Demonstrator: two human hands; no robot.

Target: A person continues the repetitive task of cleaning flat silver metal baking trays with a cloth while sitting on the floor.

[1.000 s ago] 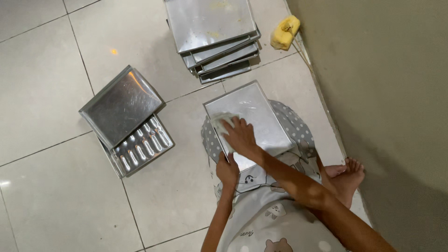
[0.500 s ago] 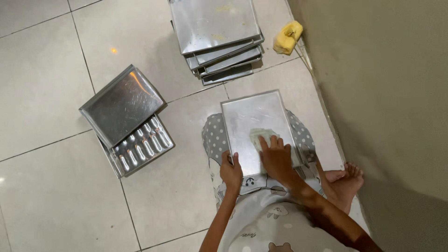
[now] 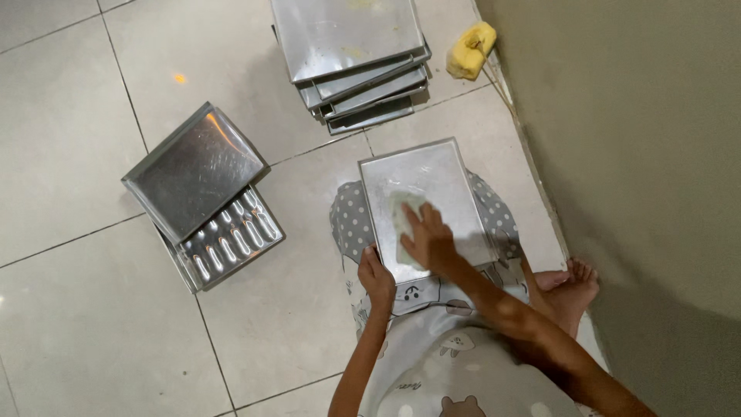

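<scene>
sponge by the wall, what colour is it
Yellow; the sponge shows in the head view.

Tray (image 3: 444,181) on lap, centre of frame: dull silver-grey w/ cloudy whitish smears. Cloth (image 3: 403,220) under the right hand (image 3: 429,241): pale greenish-white. Stack of trays (image 3: 351,58), top centre: same silver-grey, top one w/ faint yellowish stains. Flat tray (image 3: 193,170), left of centre: darker brushed silver w/ a warm orange glint at its upper edge. Mould tray (image 3: 231,245) beneath it: shiny silver, rows of oval hollows. Sponge (image 3: 471,50), top right: yellow. Clothing (image 3: 432,371), bottom centre: grey w/ white polka dots higher up, light grey w/ small bear prints lower. Floor tiles (image 3: 69,116): pale grey-beige, dark grout lines, one orange speck upper left. Wall (image 3: 641,154), right: olive-beige.
</scene>
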